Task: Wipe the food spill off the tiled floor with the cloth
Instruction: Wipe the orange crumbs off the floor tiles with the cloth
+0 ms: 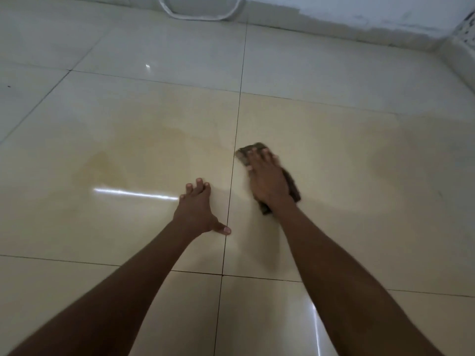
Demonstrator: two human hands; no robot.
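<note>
Fingers (259, 156) spread, our right hand (267, 179) presses the dark brown folded cloth (291, 185) flat for scrubbing pressure; our left hand (196, 210), fingers splayed, braces on the glossy cream tiled floor (102, 227) beside faint yellowish smears (102, 163).

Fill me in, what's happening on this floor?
A person is wiping the tiled floor. The right hand presses a dark cloth flat on the tile just right of a grout line; the image is blurred there. The left hand rests on the neighbouring tile, fingers spread. A faint yellowish smear lies left of the hands, away from the cloth.
</note>
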